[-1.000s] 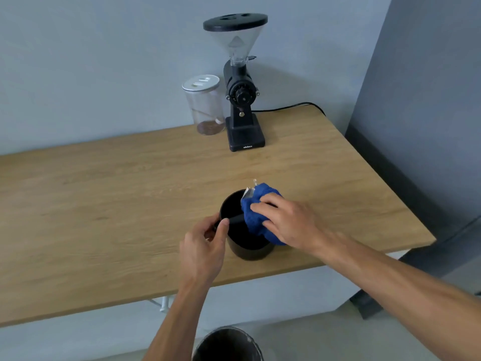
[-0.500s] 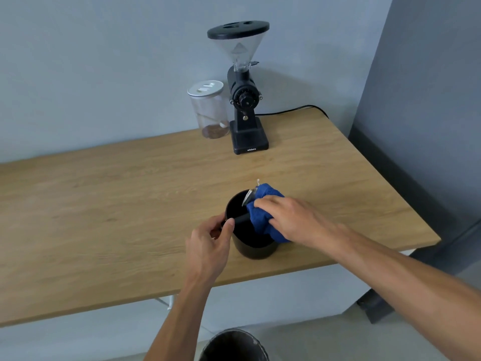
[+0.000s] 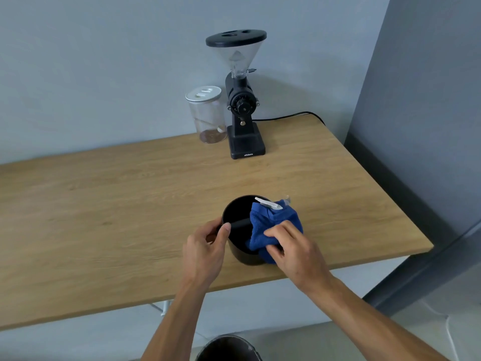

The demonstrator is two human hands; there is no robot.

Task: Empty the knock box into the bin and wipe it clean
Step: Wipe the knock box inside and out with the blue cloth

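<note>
The black round knock box (image 3: 237,209) stands upright near the front edge of the wooden table (image 3: 117,204). Its dark bar crosses the opening. My left hand (image 3: 205,246) grips its left rim, thumb on the edge. My right hand (image 3: 291,246) presses a blue cloth (image 3: 270,222) with a white tag over the right rim and partly down inside the box. The dark bin (image 3: 229,347) sits on the floor below the table edge, only its top showing.
A black coffee grinder (image 3: 242,108) with a clear hopper stands at the back of the table, its cable running right. Beside it is a clear jar (image 3: 208,115) with a white lid. A grey wall panel rises at the right.
My right hand has slid the blue cloth toward me around the box's right rim, uncovering more of the cloth and its tag. The left hand keeps its grip on the left rim.
</note>
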